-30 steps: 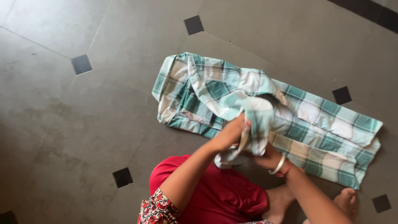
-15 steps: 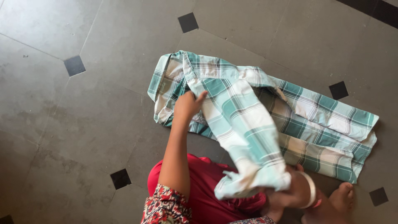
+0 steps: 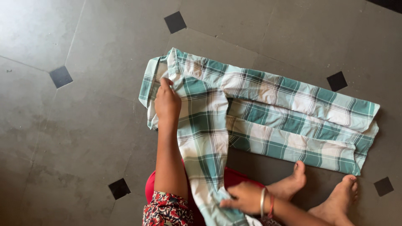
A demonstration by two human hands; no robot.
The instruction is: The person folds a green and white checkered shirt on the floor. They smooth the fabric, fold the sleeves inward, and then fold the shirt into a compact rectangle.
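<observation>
A green and white checked shirt [image 3: 276, 113] lies on the grey tiled floor [image 3: 83, 121], its body folded into a long band running right. One sleeve [image 3: 205, 142] stretches from the shoulder toward me. My left hand [image 3: 166, 102] presses flat on the shirt's shoulder end at the left. My right hand [image 3: 245, 196], with bangles at the wrist, grips the sleeve's cuff end near the bottom edge of the view.
My bare feet [image 3: 318, 188] rest on the floor just below the shirt's lower edge. My red garment [image 3: 234, 178] shows under the sleeve. Small black square insets [image 3: 176, 21] dot the grey tiles around the shirt.
The sleeve has been drawn out straight toward me by my right hand. My left hand has moved to the shoulder and now presses it down. The shirt's body lies flatter.
</observation>
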